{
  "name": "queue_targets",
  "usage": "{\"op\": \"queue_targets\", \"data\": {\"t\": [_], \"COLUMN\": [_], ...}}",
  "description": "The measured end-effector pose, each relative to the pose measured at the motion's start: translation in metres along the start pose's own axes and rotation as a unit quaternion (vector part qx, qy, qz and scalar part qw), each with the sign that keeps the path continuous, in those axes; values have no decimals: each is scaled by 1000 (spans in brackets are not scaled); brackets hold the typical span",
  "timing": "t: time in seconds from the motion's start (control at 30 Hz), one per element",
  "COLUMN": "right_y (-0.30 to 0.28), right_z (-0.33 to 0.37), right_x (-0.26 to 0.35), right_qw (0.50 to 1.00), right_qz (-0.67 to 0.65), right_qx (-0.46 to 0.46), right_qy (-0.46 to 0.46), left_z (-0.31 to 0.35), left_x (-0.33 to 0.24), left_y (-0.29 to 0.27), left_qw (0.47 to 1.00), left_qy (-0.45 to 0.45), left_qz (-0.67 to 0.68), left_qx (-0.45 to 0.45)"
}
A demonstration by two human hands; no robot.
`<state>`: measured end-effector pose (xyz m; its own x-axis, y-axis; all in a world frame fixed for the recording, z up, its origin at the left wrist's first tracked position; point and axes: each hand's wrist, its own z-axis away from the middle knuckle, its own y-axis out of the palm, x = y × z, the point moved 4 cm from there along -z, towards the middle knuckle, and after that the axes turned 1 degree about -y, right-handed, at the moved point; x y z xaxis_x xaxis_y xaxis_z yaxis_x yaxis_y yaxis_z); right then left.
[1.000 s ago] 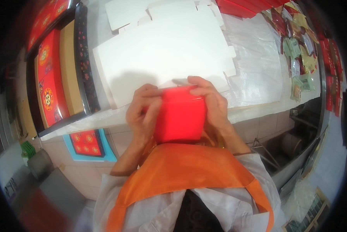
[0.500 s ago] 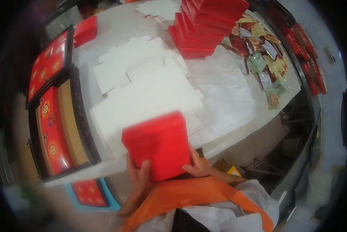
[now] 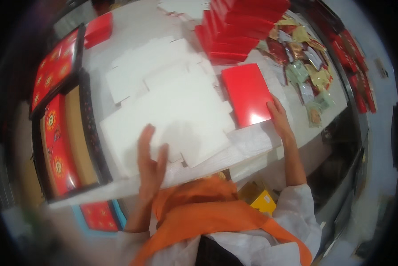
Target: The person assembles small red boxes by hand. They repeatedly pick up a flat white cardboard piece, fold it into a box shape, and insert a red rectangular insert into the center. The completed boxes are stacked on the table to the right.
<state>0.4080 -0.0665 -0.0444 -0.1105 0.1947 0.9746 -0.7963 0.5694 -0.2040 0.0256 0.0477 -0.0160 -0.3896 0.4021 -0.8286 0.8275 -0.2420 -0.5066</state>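
Nearest, beyond the orange apron (image 3: 216, 217), the left hand (image 3: 151, 162) is bare, its thumb and fingers spread apart over the near part of the white card sheets (image 3: 163, 111). To its right, the right hand (image 3: 279, 117) touches the right edge of a red box (image 3: 247, 94), which sits right of the sheets, though whether its fingers clamp the box cannot be told. Farther off, just beyond that box, stand stacked red boxes (image 3: 234, 33), with a heap of wrapped packets (image 3: 303, 66) to their right.
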Motion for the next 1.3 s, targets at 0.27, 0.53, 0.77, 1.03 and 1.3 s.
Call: {"op": "queue_targets", "data": {"t": [0.27, 0.53, 0.77, 1.03, 1.3], "right_y": [90, 162, 160, 163, 158], "right_z": [18, 21, 28, 31, 30], "right_x": [51, 42, 36, 38, 39], "right_qw": [857, 872, 860, 853, 903], "right_qz": [407, 408, 428, 443, 355], "right_qx": [-69, 104, 85, 96, 91], "right_qy": [-309, -250, -266, -260, -224], "left_z": [30, 20, 11, 5, -20], "left_x": [95, 92, 86, 101, -6], "left_y": [-68, -57, -55, -73, -101], "left_qw": [942, 933, 938, 959, 950], "left_qy": [-24, -180, -121, -154, 116], "left_qz": [-295, -292, -301, -204, -191], "left_qx": [-159, -109, -122, -125, -219]}}
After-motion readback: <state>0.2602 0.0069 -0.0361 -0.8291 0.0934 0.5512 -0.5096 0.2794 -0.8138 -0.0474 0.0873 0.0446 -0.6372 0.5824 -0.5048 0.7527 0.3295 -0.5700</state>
